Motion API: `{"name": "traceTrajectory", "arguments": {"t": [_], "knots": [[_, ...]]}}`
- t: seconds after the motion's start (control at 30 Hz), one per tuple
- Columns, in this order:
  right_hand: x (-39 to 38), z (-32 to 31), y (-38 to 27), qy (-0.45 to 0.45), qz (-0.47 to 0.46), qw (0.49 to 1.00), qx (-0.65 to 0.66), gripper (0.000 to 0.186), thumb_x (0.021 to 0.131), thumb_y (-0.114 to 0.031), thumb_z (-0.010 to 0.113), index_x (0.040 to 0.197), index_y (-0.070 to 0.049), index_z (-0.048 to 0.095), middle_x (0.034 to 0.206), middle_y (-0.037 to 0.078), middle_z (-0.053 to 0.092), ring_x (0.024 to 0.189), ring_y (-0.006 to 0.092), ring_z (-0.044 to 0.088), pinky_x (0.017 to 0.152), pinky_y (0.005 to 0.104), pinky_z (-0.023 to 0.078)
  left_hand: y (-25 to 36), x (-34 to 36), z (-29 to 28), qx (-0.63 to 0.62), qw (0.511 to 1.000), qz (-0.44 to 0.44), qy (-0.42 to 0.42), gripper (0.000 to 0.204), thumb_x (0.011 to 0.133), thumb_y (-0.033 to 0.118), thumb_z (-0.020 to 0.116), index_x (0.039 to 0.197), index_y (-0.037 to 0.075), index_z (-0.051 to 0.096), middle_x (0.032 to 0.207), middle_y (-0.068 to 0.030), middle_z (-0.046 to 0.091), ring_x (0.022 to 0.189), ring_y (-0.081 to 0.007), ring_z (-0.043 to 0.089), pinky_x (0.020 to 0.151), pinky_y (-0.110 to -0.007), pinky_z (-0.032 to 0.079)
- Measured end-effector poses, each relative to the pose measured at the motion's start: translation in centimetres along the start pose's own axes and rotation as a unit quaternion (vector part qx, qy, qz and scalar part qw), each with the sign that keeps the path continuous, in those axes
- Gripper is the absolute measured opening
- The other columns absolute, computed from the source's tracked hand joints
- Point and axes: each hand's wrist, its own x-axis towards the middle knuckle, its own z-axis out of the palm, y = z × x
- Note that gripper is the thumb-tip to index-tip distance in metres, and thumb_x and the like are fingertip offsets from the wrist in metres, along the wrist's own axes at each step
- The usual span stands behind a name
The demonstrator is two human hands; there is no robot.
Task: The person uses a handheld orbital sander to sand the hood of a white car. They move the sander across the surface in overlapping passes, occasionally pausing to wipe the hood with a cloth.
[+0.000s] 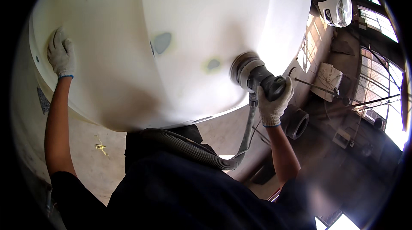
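A large white car hood (206,11) curves in front of me, with two grey patches on its paint, a larger patch (162,43) and a smaller patch (213,63). My right hand (274,105), in a white knit glove, grips the rear of a black and grey orbital sander (257,73). The sander's round pad rests against the hood's right part, just right of the smaller patch. Gloved the same way, my left hand (61,54) lies flat on the hood near its left edge, fingers stretched and holding nothing.
A ribbed grey hose (197,153) runs from the sander down and across in front of my body. Further right are a tyre (296,121), a white box-like object (327,82) and another white car (339,3). A yellow scrap (101,147) lies on the floor.
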Motion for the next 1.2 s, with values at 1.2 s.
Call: {"name": "traceTrajectory", "arguments": {"t": [1.2], "knots": [[17.2,6.2,-30.9,-0.015,-0.396,0.905,0.153,0.064,0.077,-0.028,0.084,0.132,-0.009,0.058,0.122,0.02,0.062,0.108,0.0419,0.065,0.089,0.0524,0.057,-0.6,-0.1,-0.1,-0.067,0.997,-0.002,0.023,0.05,0.099,0.032,0.054,0.147,0.021,0.054,0.145,-0.0129,0.056,0.134,-0.0363,0.054,0.111,-0.052,0.045]]}}
